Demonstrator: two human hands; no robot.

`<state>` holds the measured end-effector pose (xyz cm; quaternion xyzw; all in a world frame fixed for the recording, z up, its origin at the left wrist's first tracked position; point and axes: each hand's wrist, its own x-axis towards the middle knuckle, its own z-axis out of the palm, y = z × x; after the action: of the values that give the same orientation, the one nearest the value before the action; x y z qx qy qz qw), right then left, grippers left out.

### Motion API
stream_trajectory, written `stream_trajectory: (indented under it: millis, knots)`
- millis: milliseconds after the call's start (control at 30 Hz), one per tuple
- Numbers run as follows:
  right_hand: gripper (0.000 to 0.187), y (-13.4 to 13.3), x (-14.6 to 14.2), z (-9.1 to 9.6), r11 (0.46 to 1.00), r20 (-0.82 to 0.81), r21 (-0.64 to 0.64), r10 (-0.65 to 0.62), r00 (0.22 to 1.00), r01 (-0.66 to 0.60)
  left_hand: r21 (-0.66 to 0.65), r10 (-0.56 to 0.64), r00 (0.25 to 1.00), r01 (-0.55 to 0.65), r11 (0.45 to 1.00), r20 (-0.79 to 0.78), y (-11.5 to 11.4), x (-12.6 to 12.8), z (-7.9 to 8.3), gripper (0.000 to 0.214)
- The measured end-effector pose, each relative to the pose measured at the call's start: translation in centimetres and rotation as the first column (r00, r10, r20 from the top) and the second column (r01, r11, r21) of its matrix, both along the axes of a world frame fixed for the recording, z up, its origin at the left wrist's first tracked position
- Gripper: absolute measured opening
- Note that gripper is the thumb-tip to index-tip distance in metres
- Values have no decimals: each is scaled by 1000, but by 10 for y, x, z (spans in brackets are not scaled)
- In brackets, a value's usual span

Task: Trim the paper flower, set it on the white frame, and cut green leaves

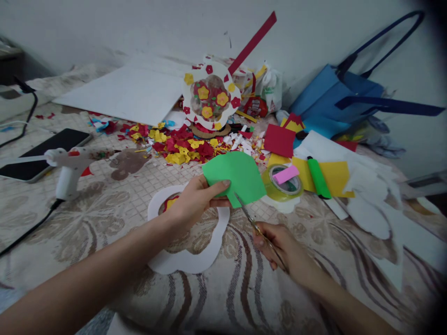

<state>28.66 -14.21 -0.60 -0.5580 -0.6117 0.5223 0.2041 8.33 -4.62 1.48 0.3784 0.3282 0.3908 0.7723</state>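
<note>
My left hand [195, 200] pinches a piece of green paper [237, 177] by its lower left edge, holding it above the patterned cloth. My right hand [282, 249] is closed round the handles of a pair of scissors [249, 218], whose blades reach up into the bottom edge of the green paper. Under my left hand lies a white flower-shaped paper ring [195, 260]. A roll of clear tape [284, 188] with a pink slip on it sits just right of the green paper.
A white glue gun [70, 165] and a black phone [45, 151] lie at the left. Red and yellow paper scraps [181, 144] pile behind, below a decorated white flower wreath [211, 95]. A blue bag [335, 100], coloured sheets and a green marker [319, 179] sit at the right.
</note>
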Motion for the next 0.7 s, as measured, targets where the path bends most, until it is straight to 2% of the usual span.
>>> stream_trajectory:
  millis: [100, 233, 467, 533, 600, 700]
  knots:
    - [47, -1, -2, 3, 1000, -52, 5, 20, 998, -20, -16, 6, 1000, -6, 1000, 7, 0, 0, 0, 27]
    - [47, -2, -5, 8, 996, -76, 84, 38, 996, -31, -66, 34, 999, -32, 997, 30, 0, 0, 1, 17]
    - [52, 2, 5, -3, 997, -223, 79, 38, 974, -21, -177, 157, 983, -139, 974, 94, 3, 0, 7, 13]
    - [52, 3, 5, -1, 995, -249, 94, -13, 969, 37, -199, 147, 981, -121, 973, 123, 3, -1, 6, 13]
    - [47, 4, 4, 2, 968, -273, 186, -114, 955, 169, -215, 116, 984, -85, 973, 132, 3, -1, 5, 13]
    - [34, 7, 2, 5, 840, -329, 380, -269, 905, 387, -212, 64, 990, -37, 977, 123, 2, -2, 3, 12]
